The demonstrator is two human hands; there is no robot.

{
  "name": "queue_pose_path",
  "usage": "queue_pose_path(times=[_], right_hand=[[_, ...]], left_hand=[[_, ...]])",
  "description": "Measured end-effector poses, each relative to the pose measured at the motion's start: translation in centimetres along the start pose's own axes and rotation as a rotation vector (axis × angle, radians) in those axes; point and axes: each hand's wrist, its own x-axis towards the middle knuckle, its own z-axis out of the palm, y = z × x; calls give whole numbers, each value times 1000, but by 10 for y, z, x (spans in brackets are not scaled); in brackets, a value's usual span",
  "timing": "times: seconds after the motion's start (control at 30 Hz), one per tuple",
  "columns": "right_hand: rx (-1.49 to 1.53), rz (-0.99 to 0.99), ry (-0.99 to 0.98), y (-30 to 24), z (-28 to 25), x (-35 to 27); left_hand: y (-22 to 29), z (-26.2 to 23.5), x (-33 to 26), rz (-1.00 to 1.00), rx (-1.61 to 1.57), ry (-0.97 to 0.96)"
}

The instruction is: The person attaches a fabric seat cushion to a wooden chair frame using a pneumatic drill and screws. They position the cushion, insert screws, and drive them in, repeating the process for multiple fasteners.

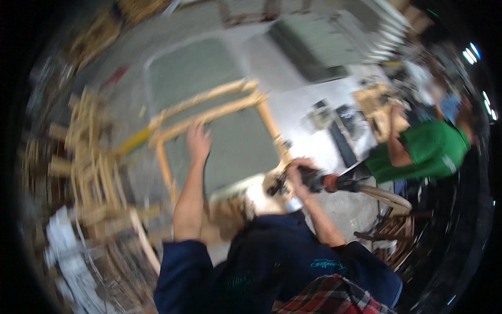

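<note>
A light wooden frame (218, 116) with two parallel rails at its far side lies over a grey-green surface. My left hand (199, 142) reaches to the nearer of these rails; its fingers look stretched out against the wood, though blurred. At the frame's near right corner, my right hand (299, 172) is closed over a black power tool (312, 179). A hose (387, 197) with an orange-red collar runs from the tool to the right. Motion blur hides the tool's working end and its exact contact with the wood.
To the right, a person in a green shirt (426, 152) works beside wooden pieces (381, 107). Stacked wooden frames (94, 152) stand at the left. Another grey-green panel (191, 70) lies beyond the frame. A dark-sided block (319, 44) sits farther back.
</note>
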Motion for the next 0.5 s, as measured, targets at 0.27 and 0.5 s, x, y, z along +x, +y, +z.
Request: queue_pose_path(times=[0.27,0.5], right_hand=[[315,126,-38,-29,-3,-4],[377,124,-90,-38,-5,-6]], left_hand=[[41,-40,-110,-165,-128,-190],[79,-43,-100,-108,-45,-178]])
